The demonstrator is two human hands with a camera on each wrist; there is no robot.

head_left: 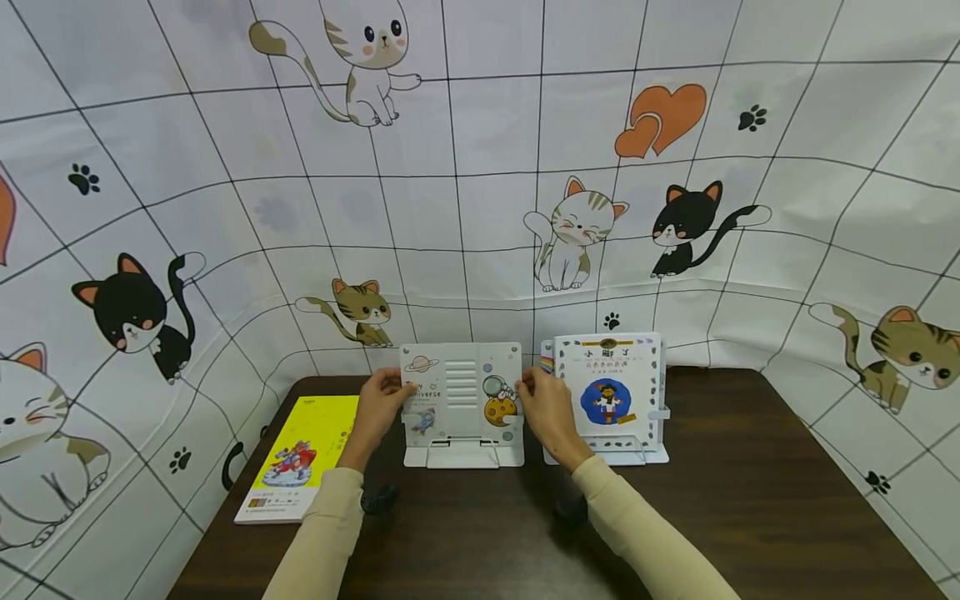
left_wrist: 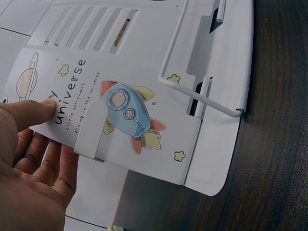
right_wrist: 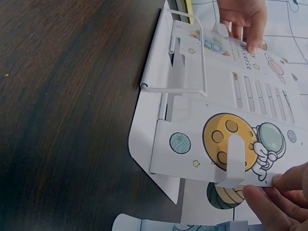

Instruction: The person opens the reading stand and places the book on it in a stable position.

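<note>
A white book stand with space drawings stands upright near the table's back edge. My left hand grips its left edge; in the left wrist view the thumb lies on the front panel by the word "universe" and the fingers are behind. On the opposite edge, my right hand pinches the panel beside the astronaut drawing, as the right wrist view shows with the fingers. A wire holder crosses the stand's lower front, and side clips hook over the panel.
Right of the stand, a second white stand bears a white picture book. A yellow book lies flat on the dark wooden table at left. Behind hangs a white cat-print cloth.
</note>
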